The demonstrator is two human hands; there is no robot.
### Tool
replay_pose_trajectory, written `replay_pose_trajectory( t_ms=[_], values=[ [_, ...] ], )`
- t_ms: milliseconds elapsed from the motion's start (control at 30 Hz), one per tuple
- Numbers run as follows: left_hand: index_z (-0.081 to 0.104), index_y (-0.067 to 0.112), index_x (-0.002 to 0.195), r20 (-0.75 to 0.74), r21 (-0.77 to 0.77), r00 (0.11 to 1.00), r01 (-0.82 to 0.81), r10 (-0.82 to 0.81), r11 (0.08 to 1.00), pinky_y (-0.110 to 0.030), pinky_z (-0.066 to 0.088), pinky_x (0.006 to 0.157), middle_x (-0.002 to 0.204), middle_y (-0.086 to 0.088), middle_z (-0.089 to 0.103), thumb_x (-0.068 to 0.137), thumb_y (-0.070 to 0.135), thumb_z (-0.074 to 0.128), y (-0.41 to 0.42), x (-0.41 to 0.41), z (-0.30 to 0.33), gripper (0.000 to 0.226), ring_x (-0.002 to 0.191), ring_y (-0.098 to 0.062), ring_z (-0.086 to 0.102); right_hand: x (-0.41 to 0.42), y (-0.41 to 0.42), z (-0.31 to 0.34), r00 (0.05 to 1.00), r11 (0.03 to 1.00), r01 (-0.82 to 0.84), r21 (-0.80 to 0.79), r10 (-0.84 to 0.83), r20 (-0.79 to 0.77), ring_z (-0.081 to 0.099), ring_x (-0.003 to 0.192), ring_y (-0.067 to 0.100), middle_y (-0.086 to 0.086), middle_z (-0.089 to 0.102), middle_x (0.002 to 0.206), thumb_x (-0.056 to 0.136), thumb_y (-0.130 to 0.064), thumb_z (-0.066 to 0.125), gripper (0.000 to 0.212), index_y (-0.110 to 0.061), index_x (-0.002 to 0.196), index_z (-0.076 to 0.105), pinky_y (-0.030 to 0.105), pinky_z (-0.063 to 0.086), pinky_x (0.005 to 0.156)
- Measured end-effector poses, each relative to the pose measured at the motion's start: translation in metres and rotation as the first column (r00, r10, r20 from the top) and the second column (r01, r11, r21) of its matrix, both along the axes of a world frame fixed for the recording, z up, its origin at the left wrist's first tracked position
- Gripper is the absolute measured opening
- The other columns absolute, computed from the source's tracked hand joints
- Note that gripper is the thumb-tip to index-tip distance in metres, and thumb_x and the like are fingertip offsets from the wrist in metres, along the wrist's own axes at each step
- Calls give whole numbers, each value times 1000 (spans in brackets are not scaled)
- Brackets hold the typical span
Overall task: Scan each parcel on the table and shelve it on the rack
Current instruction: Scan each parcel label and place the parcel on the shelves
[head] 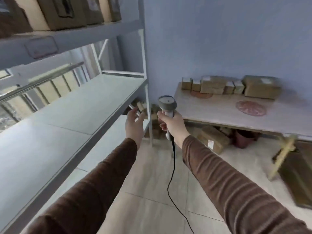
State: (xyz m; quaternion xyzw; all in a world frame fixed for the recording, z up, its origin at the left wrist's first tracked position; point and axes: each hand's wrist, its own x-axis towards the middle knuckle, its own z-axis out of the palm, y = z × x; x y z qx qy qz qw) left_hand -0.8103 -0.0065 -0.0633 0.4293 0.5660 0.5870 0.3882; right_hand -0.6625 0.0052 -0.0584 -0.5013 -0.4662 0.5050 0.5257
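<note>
My right hand (171,124) grips the handle of a grey barcode scanner (167,103), its head pointing up and its black cable (172,174) hanging to the floor. My left hand (135,123) is held out with relaxed fingers and holds nothing, just off the front edge of the rack's middle shelf (81,108). Several brown cardboard parcels (213,85) stand in a row along the back of the table (211,112), against the wall, with a larger one (261,86) at the right end. The rack's top shelf (70,36) carries several cardboard boxes (62,12).
Under the table lie more cardboard boxes (213,139) and a dark red pot (243,139). Small boxes (141,106) sit low near the rack's corner post (146,92). A wooden frame (282,156) leans at the right. Tiled floor (148,191) lies between rack and table.
</note>
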Motion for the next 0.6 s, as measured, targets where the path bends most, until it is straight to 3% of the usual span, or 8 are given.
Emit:
replay_pose_trajectory(
  t_ms=[200, 333, 467, 600],
  values=[
    [48, 11, 149, 9, -20, 976, 219, -219, 975, -30, 48, 108, 144, -4, 59, 103, 21, 60, 89, 189, -7, 49, 126, -15, 59, 193, 55, -6, 979, 979, 201, 21, -201, 28, 62, 55, 10, 0, 71, 83, 93, -27, 75, 11, -23, 95, 66, 25, 50, 55],
    [45, 11, 151, 2, -17, 949, 317, -317, 948, -30, 38, 113, 153, -4, 51, 103, 21, 60, 137, 302, -8, 51, 140, -19, 49, 306, 90, -3, 944, 946, 321, 34, -323, 74, 62, 56, 12, 2, 69, 83, 95, -28, 74, 13, -19, 100, 66, 27, 49, 54],
    [43, 13, 154, -14, -37, 920, 390, -391, 920, -27, 36, 105, 154, -4, 50, 103, 24, 60, 168, 385, -12, 54, 140, -18, 48, 389, 114, -6, 910, 915, 403, 20, -403, 95, 62, 55, 10, 4, 70, 88, 95, -29, 73, 29, -8, 114, 68, 23, 48, 52],
    [44, 14, 152, -10, -55, 895, 446, -447, 893, -26, 36, 102, 151, -2, 52, 104, 24, 59, 204, 451, -16, 52, 132, -13, 50, 452, 137, -11, 882, 883, 469, 0, -468, 64, 61, 54, 10, 7, 72, 89, 94, -29, 74, 19, -13, 105, 70, 26, 49, 55]
  ],
)
